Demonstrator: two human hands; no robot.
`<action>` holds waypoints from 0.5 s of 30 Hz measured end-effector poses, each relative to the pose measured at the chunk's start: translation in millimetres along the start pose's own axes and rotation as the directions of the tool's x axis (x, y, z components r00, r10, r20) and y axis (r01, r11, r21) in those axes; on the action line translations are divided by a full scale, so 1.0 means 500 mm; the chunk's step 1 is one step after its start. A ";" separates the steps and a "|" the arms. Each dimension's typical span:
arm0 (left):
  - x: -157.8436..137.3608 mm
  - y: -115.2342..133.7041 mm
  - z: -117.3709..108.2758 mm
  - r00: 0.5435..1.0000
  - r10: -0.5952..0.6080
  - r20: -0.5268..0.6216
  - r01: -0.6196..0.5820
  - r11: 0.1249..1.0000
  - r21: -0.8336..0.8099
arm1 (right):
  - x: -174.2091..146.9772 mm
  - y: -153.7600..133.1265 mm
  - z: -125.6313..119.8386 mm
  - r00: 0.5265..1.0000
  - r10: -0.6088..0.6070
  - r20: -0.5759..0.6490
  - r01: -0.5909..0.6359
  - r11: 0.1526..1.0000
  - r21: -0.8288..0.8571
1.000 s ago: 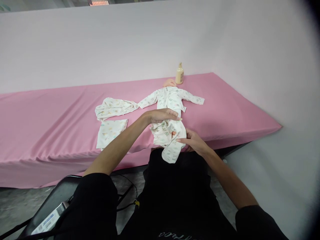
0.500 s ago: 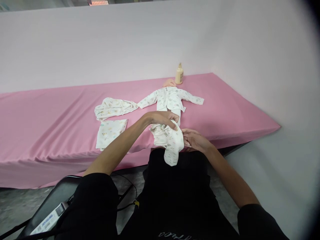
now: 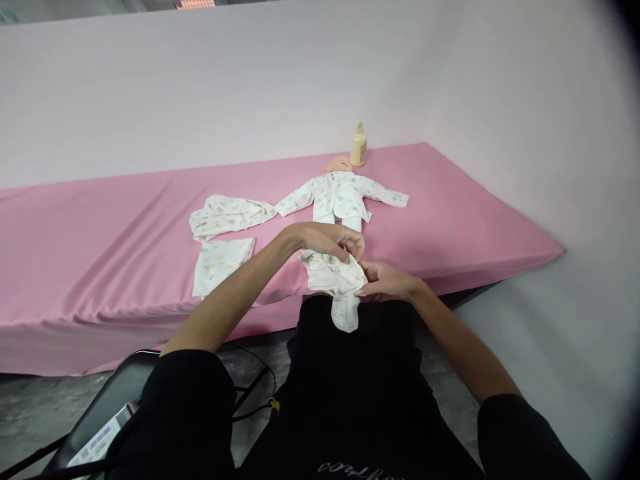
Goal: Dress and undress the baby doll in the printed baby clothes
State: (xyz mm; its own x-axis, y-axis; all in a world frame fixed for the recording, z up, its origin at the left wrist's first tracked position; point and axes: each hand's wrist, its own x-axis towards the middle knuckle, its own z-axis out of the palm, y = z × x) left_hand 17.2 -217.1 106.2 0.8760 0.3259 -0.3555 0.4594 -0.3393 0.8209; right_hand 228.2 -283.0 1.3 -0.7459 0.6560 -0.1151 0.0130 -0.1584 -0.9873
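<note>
At the table's front edge, my left hand (image 3: 334, 240) pinches the upper part of a small white printed baby garment (image 3: 327, 275), perhaps trousers. My right hand (image 3: 387, 280) grips the right side of the same garment, thumb in front. Part of the cloth hangs down over my black clothing. Just beyond my hands lies a baby doll (image 3: 339, 164) on its back, wearing a white printed long-sleeved top (image 3: 337, 193). White cloth covers the visible part of its legs; the lower legs are hidden behind my left hand.
A pump bottle (image 3: 359, 147) stands by the doll's head. Left of the doll lie a bunched printed cloth (image 3: 230, 215) and a folded printed cloth (image 3: 220, 265) on the pink-covered table (image 3: 125, 247). White walls border the back and right. A dark chair (image 3: 117, 393) holding a box stands lower left.
My right hand has moved left and closed on the garment's edge. The cloth is more gathered between my hands, and my left fingers have shifted slightly right along it.
</note>
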 end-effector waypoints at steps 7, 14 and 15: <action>0.004 0.008 0.014 0.975 -0.155 -0.157 0.188 0.957 0.222 | 0.014 -0.001 0.016 0.880 -0.216 -0.423 0.090 0.950 -0.298; 0.019 0.002 0.028 0.990 -0.083 -0.116 0.115 0.947 0.300 | -0.003 0.023 0.002 0.904 -0.119 -0.410 0.138 0.990 0.015; 0.017 0.002 0.027 0.991 -0.075 -0.115 0.107 0.947 0.302 | -0.006 0.029 -0.006 0.925 -0.117 -0.361 0.161 0.982 0.095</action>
State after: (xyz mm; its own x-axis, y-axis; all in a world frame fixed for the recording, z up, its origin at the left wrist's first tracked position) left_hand 27.1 -226.3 97.8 0.8164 0.4497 -0.3623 0.5730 -0.5528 0.6050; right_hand 232.5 -285.2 -13.1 -0.4511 0.8919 -0.0305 -0.1705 -0.1197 -0.9781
